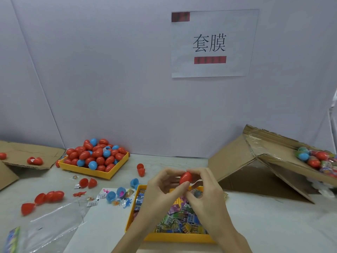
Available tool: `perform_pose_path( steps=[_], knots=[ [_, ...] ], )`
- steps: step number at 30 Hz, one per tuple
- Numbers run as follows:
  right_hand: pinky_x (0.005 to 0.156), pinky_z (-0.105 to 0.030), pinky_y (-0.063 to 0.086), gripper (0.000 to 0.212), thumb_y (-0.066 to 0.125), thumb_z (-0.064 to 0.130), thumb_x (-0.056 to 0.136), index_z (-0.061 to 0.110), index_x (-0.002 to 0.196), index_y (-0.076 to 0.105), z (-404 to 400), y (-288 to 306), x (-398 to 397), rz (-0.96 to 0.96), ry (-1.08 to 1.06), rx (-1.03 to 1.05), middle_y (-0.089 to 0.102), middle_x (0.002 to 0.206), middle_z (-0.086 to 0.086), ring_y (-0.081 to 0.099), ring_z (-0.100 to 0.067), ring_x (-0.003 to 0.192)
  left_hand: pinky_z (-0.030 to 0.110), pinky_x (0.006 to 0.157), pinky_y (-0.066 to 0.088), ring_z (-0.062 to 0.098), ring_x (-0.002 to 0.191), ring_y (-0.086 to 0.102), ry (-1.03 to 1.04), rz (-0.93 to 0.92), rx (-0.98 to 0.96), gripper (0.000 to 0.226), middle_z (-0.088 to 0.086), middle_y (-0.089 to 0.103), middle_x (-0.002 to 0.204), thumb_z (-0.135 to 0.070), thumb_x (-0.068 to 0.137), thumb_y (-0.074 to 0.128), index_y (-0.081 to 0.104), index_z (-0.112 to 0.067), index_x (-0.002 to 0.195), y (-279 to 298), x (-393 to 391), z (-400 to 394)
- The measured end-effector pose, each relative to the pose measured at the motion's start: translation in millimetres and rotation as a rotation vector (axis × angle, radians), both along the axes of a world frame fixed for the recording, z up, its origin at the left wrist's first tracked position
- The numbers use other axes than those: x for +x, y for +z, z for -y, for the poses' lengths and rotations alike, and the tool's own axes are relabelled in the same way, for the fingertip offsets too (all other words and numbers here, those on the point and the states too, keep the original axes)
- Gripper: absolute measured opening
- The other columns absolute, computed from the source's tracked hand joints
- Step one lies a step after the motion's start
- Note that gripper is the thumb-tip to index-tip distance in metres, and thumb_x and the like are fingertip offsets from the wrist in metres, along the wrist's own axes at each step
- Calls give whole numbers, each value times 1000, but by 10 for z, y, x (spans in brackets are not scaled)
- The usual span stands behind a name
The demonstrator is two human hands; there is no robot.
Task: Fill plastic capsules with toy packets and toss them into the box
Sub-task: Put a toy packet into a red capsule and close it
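A red plastic capsule (185, 178) is held between both hands above the near yellow tray (175, 237), which is full of colourful toy packets (180, 220). My left hand (164, 187) grips the capsule from the left with thumb and fingers. My right hand (206, 192) pinches it from the right. The capsule looks closed; what is inside is hidden. A tilted cardboard box (277, 157) stands at the right with several filled capsules (313, 157) inside.
A second yellow tray (85, 169) heaped with red and blue capsules sits at the back left. Loose open capsule halves (89, 182), small toys and packets lie scattered on the table at left, with clear plastic bags (54, 221) and flattened cardboard (27, 154).
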State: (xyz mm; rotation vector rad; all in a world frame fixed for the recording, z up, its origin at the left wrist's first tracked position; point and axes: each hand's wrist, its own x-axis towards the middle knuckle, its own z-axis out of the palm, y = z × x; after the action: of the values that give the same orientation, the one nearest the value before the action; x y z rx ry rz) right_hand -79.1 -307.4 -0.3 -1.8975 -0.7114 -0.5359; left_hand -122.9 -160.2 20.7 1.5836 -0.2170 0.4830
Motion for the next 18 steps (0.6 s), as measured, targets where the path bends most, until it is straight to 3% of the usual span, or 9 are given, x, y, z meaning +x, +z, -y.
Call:
perform_pose_path(
  steps=[4,9,14,18],
  knots=[
    [80,-17,56,49,70,39,92,52,134,49,-20,25,-18,-117,109,49,59,115,28,65,-4,103,32,89,59,20,104,71,57,-17,82,28,-5,74,111,-15,95,70,75,-33,116,8,27,-151],
    [80,-21,57,15,67,40,92,46,106,64,-56,50,-91,-116,99,122,69,100,24,68,-3,97,25,89,56,16,108,69,-20,-57,132,27,-6,72,113,-20,100,65,71,-34,122,-7,25,-191],
    [70,-18,55,19,77,28,91,33,103,64,-96,46,-130,-175,142,136,69,91,15,69,-10,87,25,88,57,16,107,71,-34,-84,14,27,-2,76,109,-28,90,75,71,-29,117,-20,39,-206],
    [75,-15,51,18,72,22,96,32,110,68,-81,-1,-82,-117,93,-70,65,96,18,64,-5,90,17,86,54,12,107,71,0,-124,-54,28,-3,76,113,-27,97,65,71,-30,124,-32,80,-349]
  ],
)
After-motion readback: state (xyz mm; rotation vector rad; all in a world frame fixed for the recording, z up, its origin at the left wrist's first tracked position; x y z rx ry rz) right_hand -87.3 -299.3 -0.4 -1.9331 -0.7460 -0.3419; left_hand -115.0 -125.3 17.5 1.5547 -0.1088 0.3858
